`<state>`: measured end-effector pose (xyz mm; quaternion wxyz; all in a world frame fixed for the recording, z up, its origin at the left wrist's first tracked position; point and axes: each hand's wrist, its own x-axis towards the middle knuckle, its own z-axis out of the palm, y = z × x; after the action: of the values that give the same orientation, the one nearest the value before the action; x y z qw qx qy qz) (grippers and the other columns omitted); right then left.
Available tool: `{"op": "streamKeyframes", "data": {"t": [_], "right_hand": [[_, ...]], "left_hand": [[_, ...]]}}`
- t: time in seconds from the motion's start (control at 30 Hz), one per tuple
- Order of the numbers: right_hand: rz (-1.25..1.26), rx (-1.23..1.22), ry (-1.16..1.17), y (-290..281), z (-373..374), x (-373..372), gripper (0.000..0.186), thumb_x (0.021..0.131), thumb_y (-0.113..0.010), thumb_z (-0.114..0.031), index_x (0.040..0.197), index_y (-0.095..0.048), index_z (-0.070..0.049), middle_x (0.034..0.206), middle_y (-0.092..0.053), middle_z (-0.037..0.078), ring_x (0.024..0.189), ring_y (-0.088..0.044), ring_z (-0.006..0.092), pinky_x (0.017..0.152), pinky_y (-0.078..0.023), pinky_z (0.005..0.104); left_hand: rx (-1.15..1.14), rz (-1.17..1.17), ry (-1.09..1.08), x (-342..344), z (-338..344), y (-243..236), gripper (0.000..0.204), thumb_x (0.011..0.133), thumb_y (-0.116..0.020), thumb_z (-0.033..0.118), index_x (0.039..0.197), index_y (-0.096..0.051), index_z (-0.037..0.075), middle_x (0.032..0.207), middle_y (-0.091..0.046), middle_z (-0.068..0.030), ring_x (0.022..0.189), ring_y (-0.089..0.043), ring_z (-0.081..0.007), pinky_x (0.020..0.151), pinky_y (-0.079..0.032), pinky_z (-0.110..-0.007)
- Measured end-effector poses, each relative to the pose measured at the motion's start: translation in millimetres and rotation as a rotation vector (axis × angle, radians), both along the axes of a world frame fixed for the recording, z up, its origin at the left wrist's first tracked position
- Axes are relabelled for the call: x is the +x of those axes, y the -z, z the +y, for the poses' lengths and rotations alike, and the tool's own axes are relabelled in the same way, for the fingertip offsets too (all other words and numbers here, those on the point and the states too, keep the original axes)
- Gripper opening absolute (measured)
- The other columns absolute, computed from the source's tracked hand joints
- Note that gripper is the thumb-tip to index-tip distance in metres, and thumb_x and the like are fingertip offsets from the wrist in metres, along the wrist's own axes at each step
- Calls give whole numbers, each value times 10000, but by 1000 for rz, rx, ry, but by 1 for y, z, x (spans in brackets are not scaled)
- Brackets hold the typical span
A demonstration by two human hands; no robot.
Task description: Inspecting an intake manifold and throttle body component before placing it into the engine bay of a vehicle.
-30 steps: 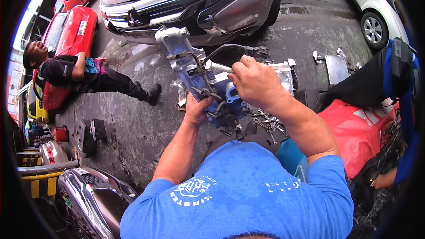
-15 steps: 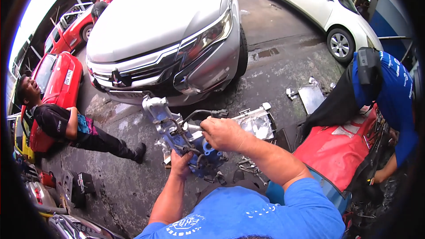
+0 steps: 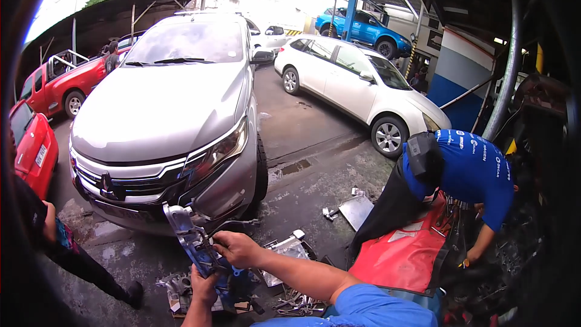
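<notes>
In front of the silver car's bumper stands a cast metal car part point(image 3: 187, 230), silver with bluish patches and dark pipes or hoses along it. My left hand point(image 3: 204, 286) grips the lower side of this part, fingers curled round its edge. My right hand point(image 3: 237, 249) is closed in a fist against the part's right side; what sits inside the fingers is hidden. A thin dark hose or cable point(image 3: 233, 224) sticks out above that hand. Several wrenches point(image 3: 299, 301) lie on the ground to the right of the part.
The silver car point(image 3: 163, 121) is close ahead. A tray of metal pieces point(image 3: 287, 257) lies right of my hands. Farther right, a co-worker in a blue shirt point(image 3: 475, 172) bends over tools beside a red cover point(image 3: 399, 254). Another person's dark-clad leg point(image 3: 91, 272) is at left.
The view has tilted up and swung right, so the hands and the part sit lower and farther left in it. Both hands stay at the part. The person at left is now mostly cut off.
</notes>
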<state>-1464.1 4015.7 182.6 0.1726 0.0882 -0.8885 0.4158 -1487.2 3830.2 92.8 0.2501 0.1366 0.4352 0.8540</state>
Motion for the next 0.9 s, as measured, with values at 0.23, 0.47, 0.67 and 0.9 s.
{"op": "streamKeyframes", "data": {"t": [0.23, 0.47, 0.67, 0.9], "right_hand": [[-169, -129, -34, -3, 7, 1, 268, 966, -619, -238, 1134, -606, -29, 964, -670, 221, 947, -649, 419, 793, -511, 429], [-185, -60, -69, -2, 14, 0, 243, 955, -625, -228, 1081, -623, -21, 933, -664, 214, 899, -649, 407, 792, -508, 428], [6, 43, 17, -7, 0, 9, 156, 897, -646, -173, 950, -614, -30, 885, -645, 213, 864, -632, 427, 734, -505, 476], [-187, -42, -163, -24, 8, 3, 147, 931, -610, -160, 948, -644, -18, 839, -646, 209, 813, -629, 420, 692, -495, 447]], "left_hand": [[17, 15, 4, 1, 6, 10, 509, 770, -800, 63, 1189, -511, 60, 1059, -665, -69, 938, -676, -187, 850, -554, -347], [-2, 25, 26, 6, 6, 11, 551, 771, -830, 136, 1222, -520, 68, 1058, -660, -61, 950, -669, -190, 848, -551, -346], [10, 5, 56, 6, 1, 13, 623, 758, -833, 122, 1278, -492, 79, 1124, -649, -54, 1027, -652, -188, 920, -528, -362], [-24, -18, 79, 9, -10, 16, 624, 786, -840, 138, 1284, -472, 58, 1139, -646, -54, 1047, -635, -161, 953, -505, -339]]}}
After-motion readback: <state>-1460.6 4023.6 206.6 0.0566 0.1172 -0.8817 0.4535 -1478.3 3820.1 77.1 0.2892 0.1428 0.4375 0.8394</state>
